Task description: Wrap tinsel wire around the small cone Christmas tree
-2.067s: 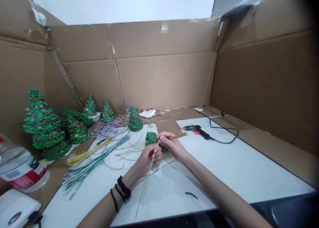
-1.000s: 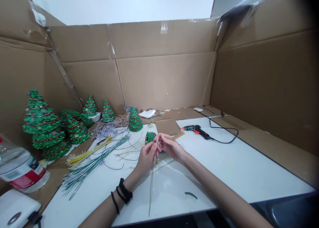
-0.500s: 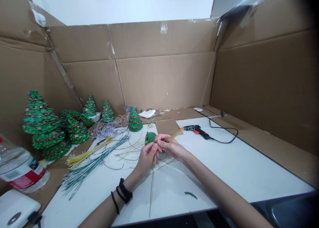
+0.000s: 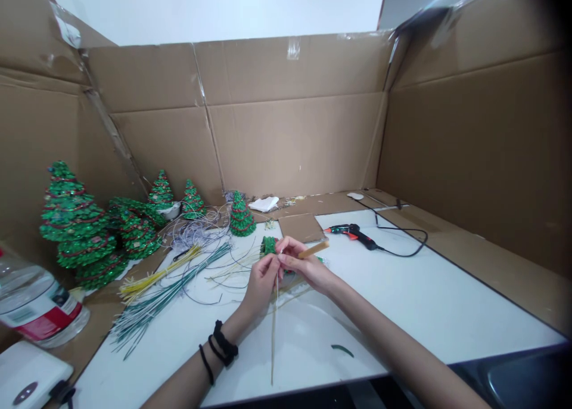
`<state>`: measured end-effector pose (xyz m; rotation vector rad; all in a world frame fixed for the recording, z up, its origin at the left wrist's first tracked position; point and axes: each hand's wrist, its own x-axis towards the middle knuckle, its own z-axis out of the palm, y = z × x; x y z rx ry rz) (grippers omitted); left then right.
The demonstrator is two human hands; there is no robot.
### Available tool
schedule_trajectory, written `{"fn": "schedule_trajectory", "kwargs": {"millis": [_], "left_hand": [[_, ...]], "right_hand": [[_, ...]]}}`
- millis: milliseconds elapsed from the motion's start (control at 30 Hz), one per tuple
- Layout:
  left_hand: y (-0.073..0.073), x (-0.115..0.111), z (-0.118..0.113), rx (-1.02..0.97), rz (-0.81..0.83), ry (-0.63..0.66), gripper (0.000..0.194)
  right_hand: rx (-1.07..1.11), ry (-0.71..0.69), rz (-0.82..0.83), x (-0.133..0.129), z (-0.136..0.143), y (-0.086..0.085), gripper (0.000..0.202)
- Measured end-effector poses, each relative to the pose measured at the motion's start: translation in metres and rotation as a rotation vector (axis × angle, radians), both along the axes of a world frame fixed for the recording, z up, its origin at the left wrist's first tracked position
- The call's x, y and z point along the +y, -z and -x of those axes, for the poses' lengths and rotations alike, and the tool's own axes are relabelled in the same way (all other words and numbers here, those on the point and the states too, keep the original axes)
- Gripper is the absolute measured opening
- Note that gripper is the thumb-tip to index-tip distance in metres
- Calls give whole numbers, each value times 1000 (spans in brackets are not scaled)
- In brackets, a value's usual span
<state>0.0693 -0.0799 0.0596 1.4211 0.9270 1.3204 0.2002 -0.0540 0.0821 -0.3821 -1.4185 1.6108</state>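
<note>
Pinched closed, my left hand (image 4: pixel 263 276) grips the top of a thin pale strand (image 4: pixel 273 343), which hangs down toward the table's front edge. My right hand (image 4: pixel 310 269) meets it fingertip to fingertip, also closed, with a flat tan stick (image 4: pixel 315 250) held in it and poking out to the right. What lies exactly between the touching fingertips is too small to make out. Just behind the hands is a green tinsel piece (image 4: pixel 269 245), mostly covered by them.
Left of the hands lie yellow strands (image 4: pixel 161 272), green strands (image 4: pixel 172 298) and tangled wire (image 4: pixel 196 233). Several tinsel trees, including a large one (image 4: pixel 74 212), stand farther left, near a bottle (image 4: pixel 42 304). A corded glue gun (image 4: pixel 353 234) lies right; a green scrap (image 4: pixel 342 350) lies in front.
The tan stick has swung lower and points more level to the right. My fingers have shifted slightly, and the strand's lower end has moved a little right.
</note>
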Motion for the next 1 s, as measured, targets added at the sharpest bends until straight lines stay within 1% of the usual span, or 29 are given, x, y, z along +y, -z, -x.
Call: {"fn": "schedule_trajectory", "kwargs": {"millis": [167, 233, 400, 533, 633, 700, 767, 900, 1000], "left_hand": [[-3, -2, -3, 8, 7, 27, 36], [-3, -3, -4, 22, 7, 42, 34], [-5, -4, -4, 85, 9, 47, 34], [-10, 0, 5, 196, -33, 48, 36], [-14, 3, 14, 296, -83, 20, 35], [-17, 5, 18, 340, -108, -17, 33], [-19, 5, 21, 365, -140, -69, 32], [-21, 7, 25, 396, -203, -174, 31], [-21, 8, 27, 432, -244, -212, 31]], "right_hand": [[44, 69, -27, 4, -4, -3, 18], [61, 123, -19, 7, -7, -5, 18], [164, 353, 25, 16, -17, -10, 18], [260, 557, 34, 26, -28, -11, 19], [282, 735, 48, 34, -36, -9, 23], [283, 812, 61, 37, -40, -7, 27], [275, 829, 69, 40, -41, -5, 29], [248, 776, 45, 40, -39, -1, 31], [249, 775, 26, 39, -37, -1, 29]]}}
